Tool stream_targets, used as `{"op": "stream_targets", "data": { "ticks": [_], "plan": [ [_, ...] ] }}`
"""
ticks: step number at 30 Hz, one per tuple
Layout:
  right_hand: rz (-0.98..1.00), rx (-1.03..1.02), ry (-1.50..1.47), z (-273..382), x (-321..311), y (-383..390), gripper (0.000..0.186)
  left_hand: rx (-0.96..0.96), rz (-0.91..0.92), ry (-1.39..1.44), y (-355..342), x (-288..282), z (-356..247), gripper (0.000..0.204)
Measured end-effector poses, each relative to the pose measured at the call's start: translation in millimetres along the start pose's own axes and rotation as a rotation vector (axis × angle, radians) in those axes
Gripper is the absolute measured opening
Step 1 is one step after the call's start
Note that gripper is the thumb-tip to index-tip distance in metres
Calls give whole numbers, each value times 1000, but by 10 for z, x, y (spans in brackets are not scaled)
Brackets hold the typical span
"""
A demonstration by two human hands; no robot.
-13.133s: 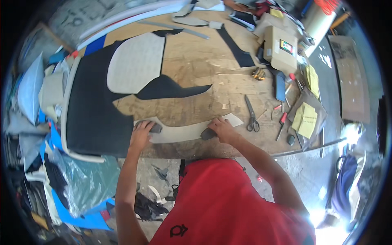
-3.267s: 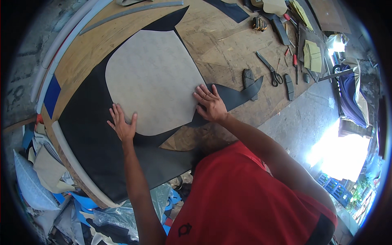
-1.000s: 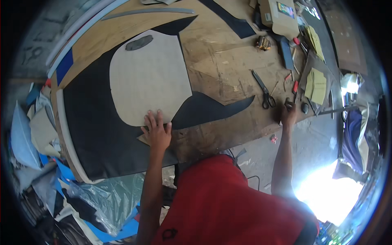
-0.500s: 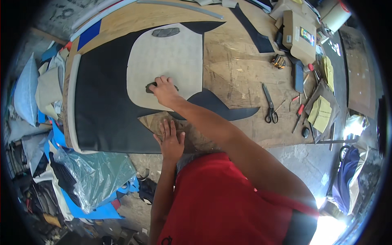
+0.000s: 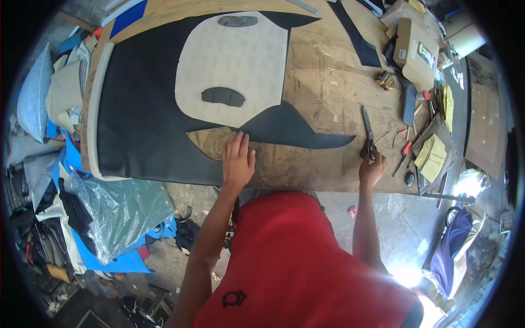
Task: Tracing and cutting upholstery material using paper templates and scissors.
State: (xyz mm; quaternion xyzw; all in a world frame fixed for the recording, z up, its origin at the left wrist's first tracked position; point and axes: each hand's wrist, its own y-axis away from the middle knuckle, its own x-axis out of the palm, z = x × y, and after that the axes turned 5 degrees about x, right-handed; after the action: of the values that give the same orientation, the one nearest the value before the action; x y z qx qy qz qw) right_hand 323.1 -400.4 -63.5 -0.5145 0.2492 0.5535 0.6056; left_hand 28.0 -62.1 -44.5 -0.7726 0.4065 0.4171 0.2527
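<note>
My left hand (image 5: 238,164) lies flat with fingers stretched over the wooden table's near part, its fingertips by the edge of the black sheet material (image 5: 147,109). At the right, my right hand (image 5: 372,170) closes round the handles of a pair of scissors (image 5: 368,131), whose blades point away from me on the wood. A cream pattern piece (image 5: 235,60) with rounded corners rests on the black sheet. Two dark grey blocks that look like brake pads sit on it: one (image 5: 223,97) near its lower edge, the other (image 5: 238,21) near its top.
Right of the scissors lie a red-handled screwdriver (image 5: 406,148), yellow papers (image 5: 430,158) and a dark flat case (image 5: 408,104). Beyond are a tape measure (image 5: 385,80) and a cardboard box (image 5: 414,52). Plastic-wrapped green material (image 5: 128,210) lies left, below the table (image 5: 322,169).
My right hand has let go of the lower grey block and moved right to the scissors. My left hand stays flat on the table. The view has shifted slightly.
</note>
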Motion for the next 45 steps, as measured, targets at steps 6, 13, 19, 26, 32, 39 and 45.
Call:
{"op": "stream_targets", "data": {
  "ticks": [6, 13, 19, 26, 32, 39, 45],
  "plan": [
    [318, 165, 99, 34, -136, -153, 25, 236, -11, -225, -268, -17, 191, 58],
    [536, 482, -399, 76, -216, -398, 35, 407, 60, -210, -361, 11, 392, 62],
    [1080, 1128, -1820, -188, -422, 438, 16, 453, 48, -142, -376, 37, 447, 64],
    [1280, 850, -1538, 1231, -973, 1997, 68, 442, 66, -174, -406, -48, 506, 64],
    [1129, 597, -1047, 2007, -595, 2090, 68, 436, 73, -78, -455, -11, 532, 63],
    [1128, 790, -1116, 2148, -265, 2025, 68, 426, 108, -40, -462, -28, 577, 61],
    [1113, 890, -1237, 2133, -253, 2000, 66, 417, 99, 31, -469, -25, 634, 58]
  ]
}}
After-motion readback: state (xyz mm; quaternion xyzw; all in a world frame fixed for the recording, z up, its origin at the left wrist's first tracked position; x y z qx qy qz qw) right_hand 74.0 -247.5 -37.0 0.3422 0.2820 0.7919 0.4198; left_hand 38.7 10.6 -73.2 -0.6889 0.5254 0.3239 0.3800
